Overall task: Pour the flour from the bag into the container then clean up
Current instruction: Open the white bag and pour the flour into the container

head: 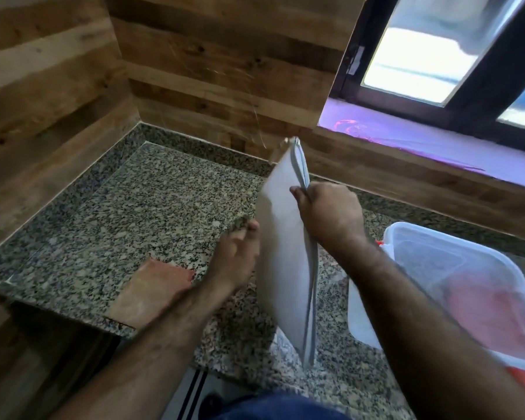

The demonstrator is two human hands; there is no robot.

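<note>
White and flat, the bag (pixel 285 253) stands on edge between our two hands, its long side running up and away from us and its lower corner hanging just above the granite counter (pixel 103 213). Our right hand (pixel 331 213) grips the bag's upper right edge, fingers curled round the seam, thumb lying against the near face. Our left hand (pixel 237 253) sits just to the left of the bag, fingers loosely extended and blurred, close to its left face (whether they actually touch it we cannot tell). To the right of our right hand, past the wrist, the clear plastic container (pixel 467 283) rests on the counter with its translucent lid (pixel 455 259) lying over it, something pinkish showing through. Left of and nearer than our left hand, a reddish cloth (pixel 152 286) lies flat on the granite, partly under the forearm. Wood panelling (pixel 194 71) backs the counter.
</note>
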